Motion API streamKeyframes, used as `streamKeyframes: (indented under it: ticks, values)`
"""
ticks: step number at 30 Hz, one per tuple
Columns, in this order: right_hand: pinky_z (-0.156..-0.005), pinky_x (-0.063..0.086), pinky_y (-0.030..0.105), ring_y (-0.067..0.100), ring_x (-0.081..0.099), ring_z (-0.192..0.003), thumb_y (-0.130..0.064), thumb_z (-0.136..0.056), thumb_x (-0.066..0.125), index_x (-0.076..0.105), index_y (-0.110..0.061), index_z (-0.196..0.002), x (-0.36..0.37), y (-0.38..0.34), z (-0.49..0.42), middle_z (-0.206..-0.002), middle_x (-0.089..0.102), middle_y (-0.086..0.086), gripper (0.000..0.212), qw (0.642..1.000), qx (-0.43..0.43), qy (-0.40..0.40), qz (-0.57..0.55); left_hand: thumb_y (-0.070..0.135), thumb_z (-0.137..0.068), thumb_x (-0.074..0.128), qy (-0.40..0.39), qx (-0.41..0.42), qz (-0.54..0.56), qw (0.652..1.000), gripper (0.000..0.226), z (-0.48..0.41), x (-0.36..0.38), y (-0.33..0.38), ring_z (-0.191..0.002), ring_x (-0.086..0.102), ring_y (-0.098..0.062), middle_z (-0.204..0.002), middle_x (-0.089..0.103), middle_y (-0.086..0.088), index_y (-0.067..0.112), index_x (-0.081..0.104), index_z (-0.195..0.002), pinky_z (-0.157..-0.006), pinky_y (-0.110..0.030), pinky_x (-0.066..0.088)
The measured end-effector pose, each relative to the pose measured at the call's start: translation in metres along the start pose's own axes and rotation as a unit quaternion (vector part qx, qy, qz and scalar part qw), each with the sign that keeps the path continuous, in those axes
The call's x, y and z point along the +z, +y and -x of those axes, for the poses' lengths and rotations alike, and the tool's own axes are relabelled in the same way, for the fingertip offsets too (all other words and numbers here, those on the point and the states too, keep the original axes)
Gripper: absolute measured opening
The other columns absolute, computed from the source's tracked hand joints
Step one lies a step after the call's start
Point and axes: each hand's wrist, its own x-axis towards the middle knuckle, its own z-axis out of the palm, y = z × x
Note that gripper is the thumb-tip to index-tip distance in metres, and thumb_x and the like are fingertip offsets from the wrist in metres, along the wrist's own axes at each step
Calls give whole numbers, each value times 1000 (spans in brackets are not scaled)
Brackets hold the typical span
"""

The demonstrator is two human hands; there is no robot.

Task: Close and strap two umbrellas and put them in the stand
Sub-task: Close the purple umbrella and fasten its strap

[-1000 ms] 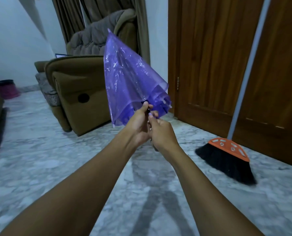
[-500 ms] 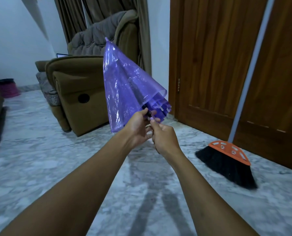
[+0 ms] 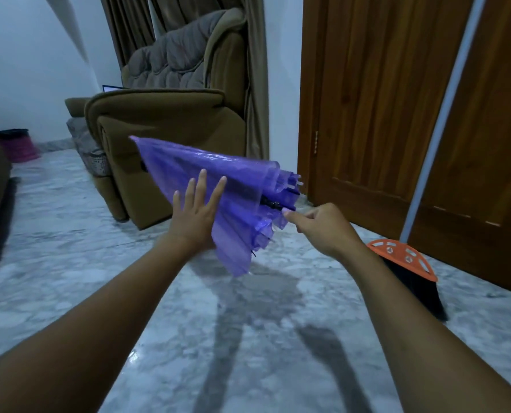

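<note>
Open marble floor [image 3: 69,293] ahead, armchair [image 3: 164,138] left, broom [image 3: 409,263] right

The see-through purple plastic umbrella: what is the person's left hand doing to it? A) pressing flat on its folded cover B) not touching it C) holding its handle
A: the left hand lies open, fingers spread, against the see-through purple plastic umbrella.
</note>
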Motion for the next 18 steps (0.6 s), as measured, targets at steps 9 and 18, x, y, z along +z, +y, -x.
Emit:
streamKeyframes:
  ticks: [9, 18]
  values:
    - [-61, 62, 46, 25, 68, -58, -74, -72, 67, 76, -16, -69, -26, -25, 3, -58, 67, -4, 59, 989, -42, 33, 138, 1, -64, 67, 155, 70, 39, 985, 49, -5, -1, 3, -95, 61, -35, -102, 67, -10, 11, 61, -112, -95, -46, 40]
    - [-92, 42, 38, 21, 53, -103, -44, -84, 68, 61, -22, -101, 1, -33, 14, -105, 55, 0, 29, 880, -180, 404, 174, -5, -68, 53, 117, -27, 297, 947, 33, -24, -18, 23, -89, 57, -39, -98, 62, -19, 6, 50, -99, -74, -44, 48]
